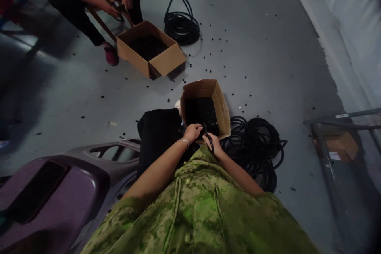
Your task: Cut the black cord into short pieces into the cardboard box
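Green shirt [205, 206] below grip. Right hand [217, 147] grasps scissors [206, 130]: likely light, stiff, best by handles [211, 145]. Left hand [191, 133]: hold unclear.

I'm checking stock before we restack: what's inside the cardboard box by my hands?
Small black pieces fill the bottom of the near cardboard box. Your left hand and right hand cover part of its near edge; anything beneath the top layer is hidden.
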Demonstrator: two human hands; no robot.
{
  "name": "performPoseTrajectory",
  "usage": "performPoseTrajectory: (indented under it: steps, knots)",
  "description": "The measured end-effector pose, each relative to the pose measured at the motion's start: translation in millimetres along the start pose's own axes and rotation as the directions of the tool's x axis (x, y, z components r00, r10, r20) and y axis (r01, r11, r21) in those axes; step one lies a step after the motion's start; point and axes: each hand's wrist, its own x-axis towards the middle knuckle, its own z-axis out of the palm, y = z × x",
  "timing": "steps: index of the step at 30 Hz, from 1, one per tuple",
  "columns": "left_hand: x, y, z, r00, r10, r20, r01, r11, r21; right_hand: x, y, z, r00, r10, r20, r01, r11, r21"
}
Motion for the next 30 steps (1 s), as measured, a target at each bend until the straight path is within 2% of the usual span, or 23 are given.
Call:
performPoseTrajectory:
  steps: [4, 12, 17, 21, 24, 27, 30]
  knots:
    - [2.5, 0.8, -1.2, 0.999, -0.033, -0.029, 0.033, 0.999, 0.010, 5.0, 11.7, 2.8, 0.999, -0.045, -0.020, 0.042, 0.993, -0.108]
    - [10.7, -6.1, 4.9, 0.995, -0.041, -0.089, 0.042, 0.999, 0.006, 13.4, 25.6, 10.3, 0.995, -0.058, -0.081, 0.038, 0.973, -0.228]
    - [12.8, -9.9, 7.5, 0.997, -0.068, -0.045, 0.069, 0.997, 0.022, 14.7, 27.3, 12.0, 0.991, -0.045, -0.122, 0.016, 0.972, -0.233]
    - [9.7, -6.7, 5.2, 0.994, -0.089, -0.059, 0.089, 0.996, -0.003, 11.2, 23.2, 10.1, 0.994, -0.031, -0.103, 0.014, 0.986, -0.163]
    - [5.0, -2.8, 2.0, 0.994, -0.070, -0.084, 0.069, 0.997, -0.020, 5.6, 16.6, 4.9, 0.997, 0.079, -0.014, -0.079, 0.997, -0.016]
    - [0.7, -0.5, -0.2, 0.991, -0.058, -0.120, 0.052, 0.997, -0.052, -0.5, 10.3, -3.3, 0.981, 0.191, 0.046, -0.195, 0.970, 0.144]
    - [-1.4, -0.8, -0.5, 0.988, -0.057, -0.146, 0.046, 0.996, -0.081, -5.7, 6.2, -12.9, 0.979, 0.193, 0.065, -0.203, 0.949, 0.239]
